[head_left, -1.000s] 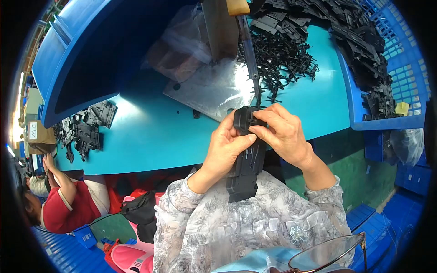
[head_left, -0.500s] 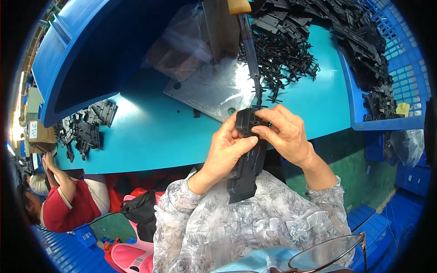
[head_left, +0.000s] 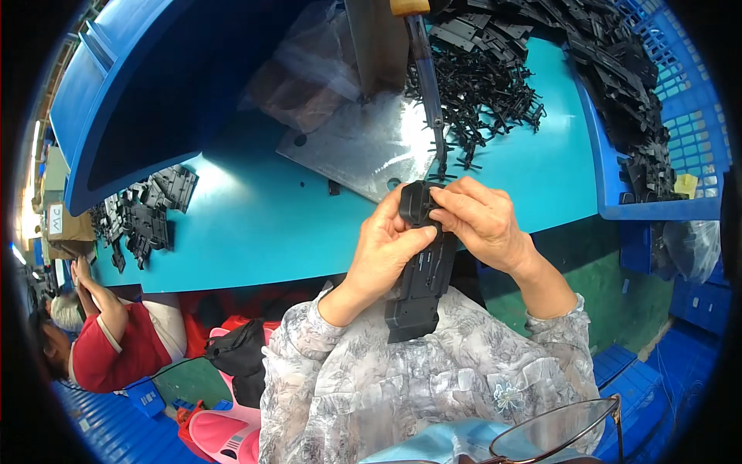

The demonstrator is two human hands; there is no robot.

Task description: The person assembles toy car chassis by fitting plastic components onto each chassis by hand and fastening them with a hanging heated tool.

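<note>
A long black plastic part [head_left: 421, 290] is held upright over my lap, its boxy upper end near the table's edge. My left hand [head_left: 380, 251] is closed around its upper half, thumb across the front. With thumb and forefinger pinched, my right hand [head_left: 481, 224] presses at the right side of the boxy end. Whatever small piece those fingertips may hold is hidden. Just above the part hangs the dark tip of a slim tool [head_left: 427, 85] with an orange-yellow top. Behind it lies a heap of small black branched pieces [head_left: 487, 97].
A metal plate [head_left: 355, 151] lies on the turquoise table [head_left: 255, 247] beneath a plastic bag [head_left: 305, 73]. A large blue bin [head_left: 116, 85] leans in from the left, beside black parts [head_left: 147, 213]. A blue crate [head_left: 657, 210] of black parts stands right. A person in red [head_left: 120, 352] sits left.
My right fingertips have shifted slightly at the part's boxy end, and the hand has moved a little. The left hand keeps its hold, and the part stays nearly in place.
</note>
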